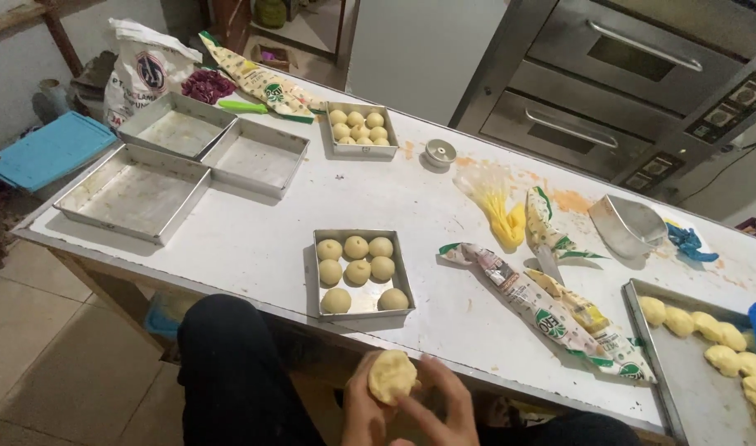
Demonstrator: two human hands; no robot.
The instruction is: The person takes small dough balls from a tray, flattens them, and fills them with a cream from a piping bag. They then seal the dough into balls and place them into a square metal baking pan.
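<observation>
On the left of the white table (254, 223) sit three empty metal pans (134, 194). Behind them is a sack (142, 70). A small pan (361, 128) full of dough balls is farther back.

In the middle, near the front edge, is a square pan (360, 277) with eight dough balls in it.

Just below that, off the table, are the two hands. The left hand (361, 413) is under a dough ball (392, 376), palm up, cupping it. The right hand (444, 405) is close beside it, its fingers (448, 384) curled up and touching the ball. Both hands are together on the ball.

To the right lie wrapped packets (543, 310), a metal scoop (625, 223), and a tray (692, 388) with dough pieces along its edge.
</observation>
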